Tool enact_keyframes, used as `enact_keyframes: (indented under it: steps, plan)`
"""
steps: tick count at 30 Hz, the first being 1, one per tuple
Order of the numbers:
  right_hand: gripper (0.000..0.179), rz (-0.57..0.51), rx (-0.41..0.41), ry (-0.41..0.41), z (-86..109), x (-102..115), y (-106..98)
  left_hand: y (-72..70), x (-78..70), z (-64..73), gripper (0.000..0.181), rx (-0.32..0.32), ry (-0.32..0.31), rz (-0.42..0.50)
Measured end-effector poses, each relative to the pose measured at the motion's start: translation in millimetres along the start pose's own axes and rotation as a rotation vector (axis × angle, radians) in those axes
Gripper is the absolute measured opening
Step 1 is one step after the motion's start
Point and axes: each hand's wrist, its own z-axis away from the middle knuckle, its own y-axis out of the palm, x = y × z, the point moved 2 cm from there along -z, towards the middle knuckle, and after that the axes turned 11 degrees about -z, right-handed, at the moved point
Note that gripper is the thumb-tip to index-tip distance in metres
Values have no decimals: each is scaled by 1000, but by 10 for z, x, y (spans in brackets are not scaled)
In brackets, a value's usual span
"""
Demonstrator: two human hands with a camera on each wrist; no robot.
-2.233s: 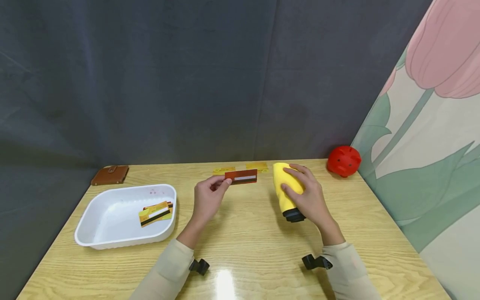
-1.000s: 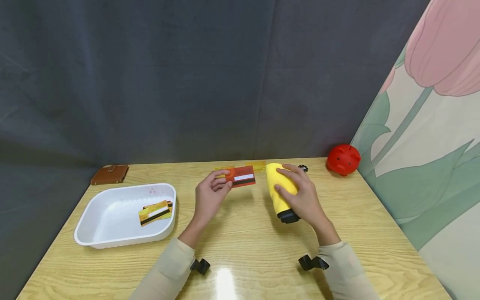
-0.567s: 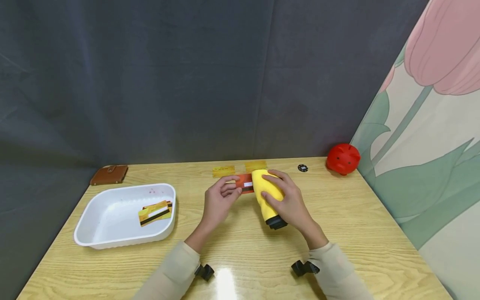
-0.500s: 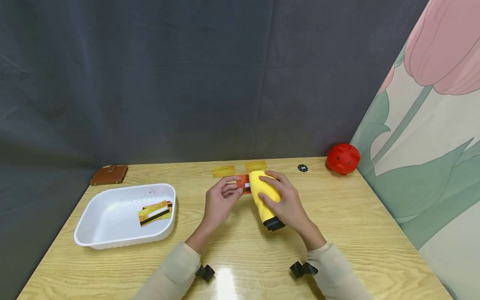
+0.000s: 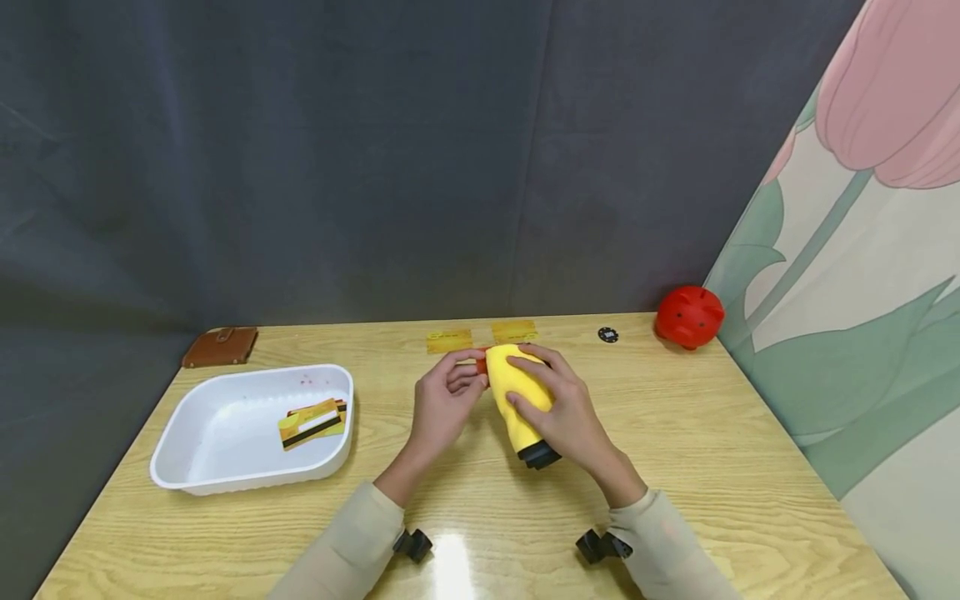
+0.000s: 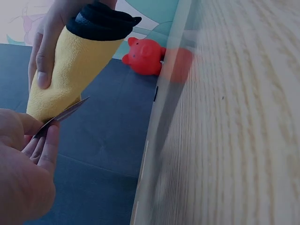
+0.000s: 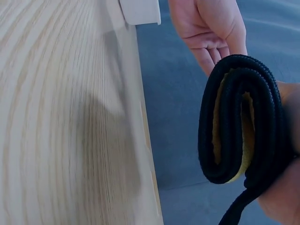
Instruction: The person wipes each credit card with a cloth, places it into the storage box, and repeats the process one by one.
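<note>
My left hand [image 5: 441,404] pinches a red bank card [image 5: 482,365] by one end, between thumb and fingers. A rolled yellow towel [image 5: 512,398] with a black hem is in my right hand [image 5: 566,412], fingers wrapped over its side. The towel covers most of the card in the head view. Seen from the left wrist, the card [image 6: 70,111] is edge-on at the lower end of the towel [image 6: 79,61], above the table. From the right wrist, the folded layers of the towel's black hem [image 7: 272,122] face the camera.
On the left stands a white plastic tub [image 5: 217,477] with several bank cards [image 5: 311,425] inside. A brown wallet [image 5: 220,347] lies behind it. Two yellow cards [image 5: 448,340], a black poker chip [image 5: 608,335] and a red piggy bank [image 5: 688,317] are along the table's back edge.
My right hand has brought the towel leftward onto the red card, which was fully in sight before. My left hand has shifted slightly right. The poker chip, hidden at first, now shows.
</note>
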Motion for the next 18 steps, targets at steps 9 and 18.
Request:
enact_keyframes:
  steps: [9,18]
  plan:
    - [47,42,-57,69,-28,-118,-163,16,-51,27,25,5,11,-29]
    - [46,70,-134,134,-28,-355,-391,-86,-47,-6,24,-6,27,-34]
